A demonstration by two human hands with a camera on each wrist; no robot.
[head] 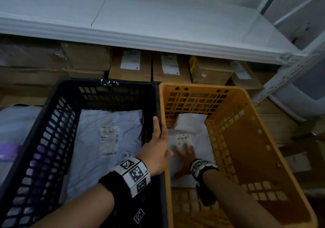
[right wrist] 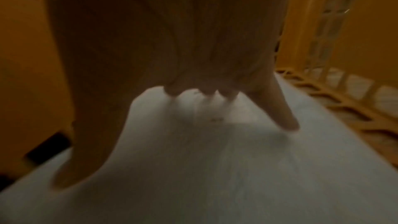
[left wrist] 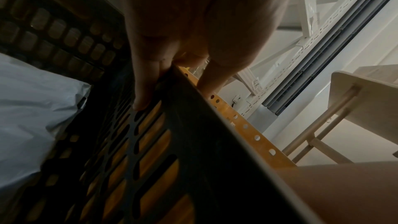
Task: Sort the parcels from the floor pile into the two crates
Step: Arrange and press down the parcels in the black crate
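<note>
A black crate [head: 52,94] stands on the left and a yellow crate [head: 246,139] on the right, side by side. A grey mailer [head: 105,139] with a label lies in the black crate. My left hand [head: 158,139] grips the rims where the two crates meet; in the left wrist view its fingers [left wrist: 142,91] lie inside the black crate wall [left wrist: 193,159] and the thumb is on the yellow rim [left wrist: 247,125]. My right hand [head: 184,154] rests open on a flat white labelled parcel [head: 202,145] in the yellow crate. A smaller white parcel [head: 190,122] lies behind it.
A white shelf [head: 158,39] overhangs the far ends of the crates, with cardboard boxes [head: 130,66] stored under it. Bagged parcels [head: 17,131] lie on the floor left of the black crate. More boxes [head: 299,157] and a shelf upright [head: 290,73] are on the right.
</note>
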